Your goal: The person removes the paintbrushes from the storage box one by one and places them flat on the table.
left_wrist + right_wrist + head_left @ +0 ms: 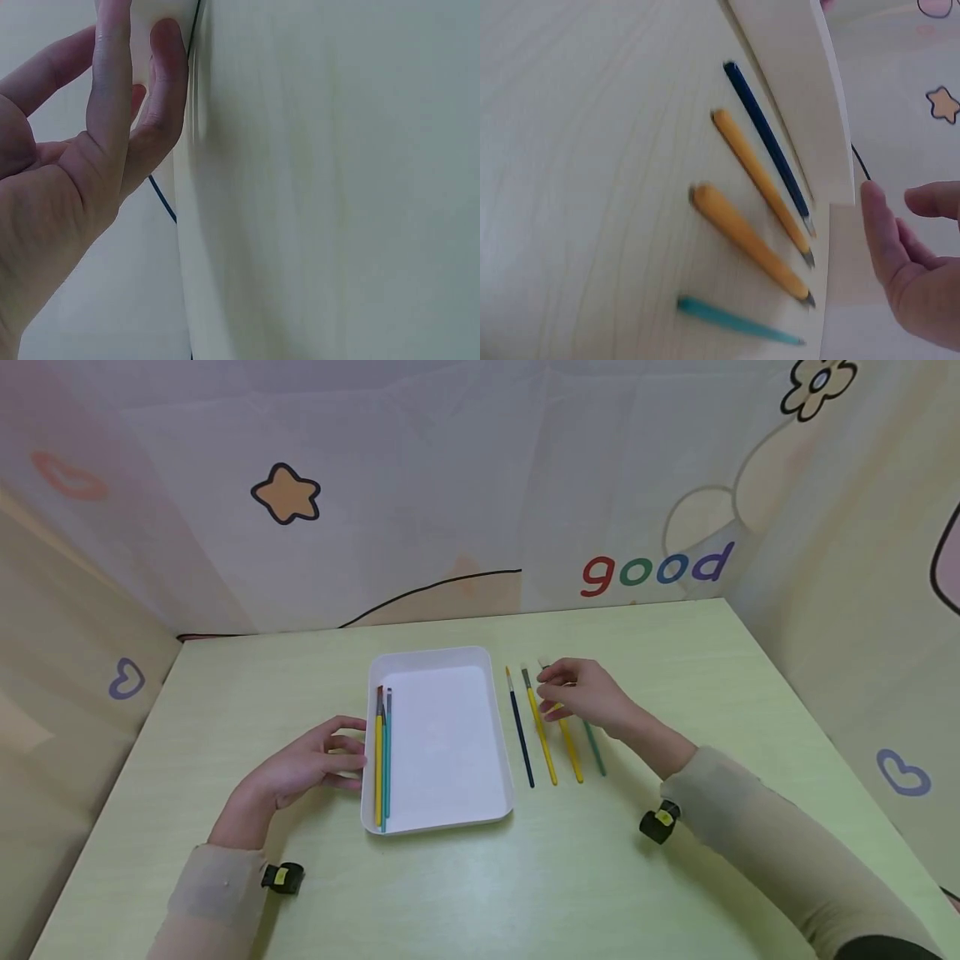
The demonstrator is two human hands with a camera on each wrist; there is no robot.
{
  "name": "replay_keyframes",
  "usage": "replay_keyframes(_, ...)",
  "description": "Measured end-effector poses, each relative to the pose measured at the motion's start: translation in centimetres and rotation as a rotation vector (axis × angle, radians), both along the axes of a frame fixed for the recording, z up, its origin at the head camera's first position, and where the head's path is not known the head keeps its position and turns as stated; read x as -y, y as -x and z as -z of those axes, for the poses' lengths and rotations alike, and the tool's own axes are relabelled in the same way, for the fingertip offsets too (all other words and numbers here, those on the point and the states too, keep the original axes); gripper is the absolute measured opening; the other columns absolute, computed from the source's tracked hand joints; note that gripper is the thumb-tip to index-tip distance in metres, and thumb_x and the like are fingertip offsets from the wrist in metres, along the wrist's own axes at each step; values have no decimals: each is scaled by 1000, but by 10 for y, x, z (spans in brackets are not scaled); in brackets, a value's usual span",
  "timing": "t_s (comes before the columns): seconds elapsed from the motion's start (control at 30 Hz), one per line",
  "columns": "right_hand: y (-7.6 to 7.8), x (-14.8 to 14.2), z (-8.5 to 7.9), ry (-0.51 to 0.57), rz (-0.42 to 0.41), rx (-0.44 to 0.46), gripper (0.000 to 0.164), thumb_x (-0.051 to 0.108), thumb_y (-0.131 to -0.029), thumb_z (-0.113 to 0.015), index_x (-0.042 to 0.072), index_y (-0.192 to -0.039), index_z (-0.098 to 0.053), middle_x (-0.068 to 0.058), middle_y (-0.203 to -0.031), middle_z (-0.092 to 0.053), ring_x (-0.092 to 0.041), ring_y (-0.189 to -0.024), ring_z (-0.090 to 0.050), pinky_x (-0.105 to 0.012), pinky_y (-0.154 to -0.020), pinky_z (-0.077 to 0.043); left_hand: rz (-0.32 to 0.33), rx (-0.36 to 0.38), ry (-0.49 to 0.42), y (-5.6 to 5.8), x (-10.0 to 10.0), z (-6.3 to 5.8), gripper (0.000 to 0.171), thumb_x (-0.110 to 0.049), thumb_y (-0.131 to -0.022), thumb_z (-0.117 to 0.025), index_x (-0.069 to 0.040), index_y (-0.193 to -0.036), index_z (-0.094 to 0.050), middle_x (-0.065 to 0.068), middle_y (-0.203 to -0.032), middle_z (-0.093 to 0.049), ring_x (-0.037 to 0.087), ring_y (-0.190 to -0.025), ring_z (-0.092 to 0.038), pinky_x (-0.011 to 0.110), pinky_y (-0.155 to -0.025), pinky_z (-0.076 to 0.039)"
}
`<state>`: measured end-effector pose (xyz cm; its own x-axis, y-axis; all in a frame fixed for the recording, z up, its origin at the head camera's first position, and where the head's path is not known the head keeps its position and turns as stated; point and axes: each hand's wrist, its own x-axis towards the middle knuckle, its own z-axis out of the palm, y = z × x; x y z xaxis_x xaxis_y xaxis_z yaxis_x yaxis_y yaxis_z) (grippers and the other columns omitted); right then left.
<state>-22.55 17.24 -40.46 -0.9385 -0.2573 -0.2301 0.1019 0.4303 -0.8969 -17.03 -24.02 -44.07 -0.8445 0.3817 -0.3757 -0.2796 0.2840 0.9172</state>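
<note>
My left hand [322,756] rests its fingers against the left wall of a white tray [450,743]. In the left wrist view its fingertips [166,34] lie along the tray's side. Inside the tray, near that wall, are a yellow paintbrush [378,760] and two teal paintbrushes [388,760]. My right hand [581,693] hovers over the brushes right of the tray, fingers loosely bent around nothing. Under and beside it lie a dark blue paintbrush [521,727], two yellow paintbrushes [761,184] [750,236] and a teal paintbrush [739,322]. Its fingers hide parts of the right-hand ones.
The tray and brushes share a pale wood-grain table [465,893]. A printed cloth backdrop [420,485] stands along the far edge, with similar cloth at both sides. A small black device [283,878] hangs at the left wrist, another [660,822] at the right.
</note>
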Motion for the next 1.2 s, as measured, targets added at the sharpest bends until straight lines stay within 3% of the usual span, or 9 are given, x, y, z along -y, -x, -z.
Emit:
replay_keyframes(0.3, -7, 39, 0, 253, -127, 132, 38, 6, -102, -62, -12, -133, -50, -27, -122, -59, -33, -106, -69, -51, -94, -56, -2, 24, 11, 1, -1, -2, 64, -9, -100, -66, -3, -153, -31, 27, -133, -47, 33, -104, -66, 40, -89, -60)
replay_keyframes(0.57, -5, 68, -3, 348, -246, 289, 50, 6, -105, -56, -12, -147, -37, -31, -142, -52, -37, -122, -62, -44, -97, -56, 0, 24, -4, 0, -1, -2, 64, -8, -100, -66, -3, -153, -31, 27, -133, -48, 33, -104, -67, 40, -89, -60)
replay_keyframes(0.87, -13, 110, 9, 360, -236, 468, 47, 9, -105, -58, -9, -145, -42, -26, -135, -59, -37, -124, -61, -42, -94, -57, 14, 20, -16, 1, -1, -2, 64, -7, -100, -66, -1, -153, -31, 27, -131, -49, 33, -104, -67, 41, -89, -60)
replay_keyframes(1.2, -16, 135, 23, 413, -239, 510, 50, 20, -107, -57, -9, -146, -45, -23, -133, -62, -33, -122, -63, -40, -96, -56, 8, 25, -15, 1, -1, -3, 67, -9, -99, -68, -2, -154, -29, 27, -132, -47, 33, -105, -66, 41, -89, -60)
